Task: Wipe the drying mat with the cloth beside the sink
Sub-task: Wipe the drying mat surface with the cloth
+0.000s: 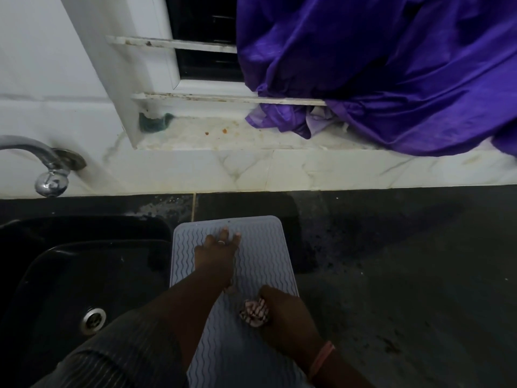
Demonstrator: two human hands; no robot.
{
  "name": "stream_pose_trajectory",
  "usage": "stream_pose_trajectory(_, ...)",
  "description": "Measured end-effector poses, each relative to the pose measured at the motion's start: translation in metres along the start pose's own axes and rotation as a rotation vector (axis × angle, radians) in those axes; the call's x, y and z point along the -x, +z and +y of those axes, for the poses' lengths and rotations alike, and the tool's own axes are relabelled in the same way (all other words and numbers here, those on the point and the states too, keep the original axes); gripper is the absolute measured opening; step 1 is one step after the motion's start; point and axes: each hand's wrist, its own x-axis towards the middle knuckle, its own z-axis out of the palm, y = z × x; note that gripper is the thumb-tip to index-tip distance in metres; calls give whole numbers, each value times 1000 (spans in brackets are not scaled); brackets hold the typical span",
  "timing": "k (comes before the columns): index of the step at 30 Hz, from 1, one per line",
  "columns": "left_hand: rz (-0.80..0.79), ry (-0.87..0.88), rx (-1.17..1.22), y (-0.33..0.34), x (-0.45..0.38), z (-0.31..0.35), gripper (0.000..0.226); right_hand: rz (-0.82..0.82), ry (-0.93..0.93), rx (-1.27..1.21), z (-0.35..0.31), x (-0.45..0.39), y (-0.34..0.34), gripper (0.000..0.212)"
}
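So the drying mat [260, 247], a grey silicone one with wavy ridges, is laid flat on the dark counter [391, 261], right up against the black sink [84, 275], running from near the backsplash down toward the person. The cloth [254, 312], a small striped rag, is bunched up and gripped in the right hand [282, 312], pressed onto the near half of the mat close to its right edge. The left hand [216, 252] is laid flat on the far half with fingers spread and straight, nothing held, so the mat is being pinned down rather than gripped.

The step looks like mid-wipe, and how much has been covered can't really be told from here. To get it done well, the strokes are probably best run along the wavy channels, since grime would likely be trapped in the grooves and skipped over if they're crossed. A wadded cloth only touches a small patch, so it could be flattened out a bit for more contact. The spot under the pinning hand would need to be freed up at some point.

Further out, a chrome tap [50, 175] is mounted on the white tiles, and a purple curtain [391, 65] is draped over the stained window sill [223, 133].
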Motion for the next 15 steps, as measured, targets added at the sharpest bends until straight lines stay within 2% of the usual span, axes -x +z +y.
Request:
stream_pose_trajectory(2, -5, -20, 4, 0, 2, 0, 136, -52, 5, -12, -5, -8, -9, 29)
stream_pose_trajectory(4, -6, -45, 67, 2, 2, -2, 138, -33, 11, -61, -10, -27, -20, 27)
stream_pose_trajectory(11, -62, -39, 146, 6, -8, -13, 141, 214, 18, -233, -39, -140, -39, 17)
stream_pose_trajectory(15, -70, -25, 172, 7, -9, -17, 140, 112, 4, -144, -28, -174, -12, 19)
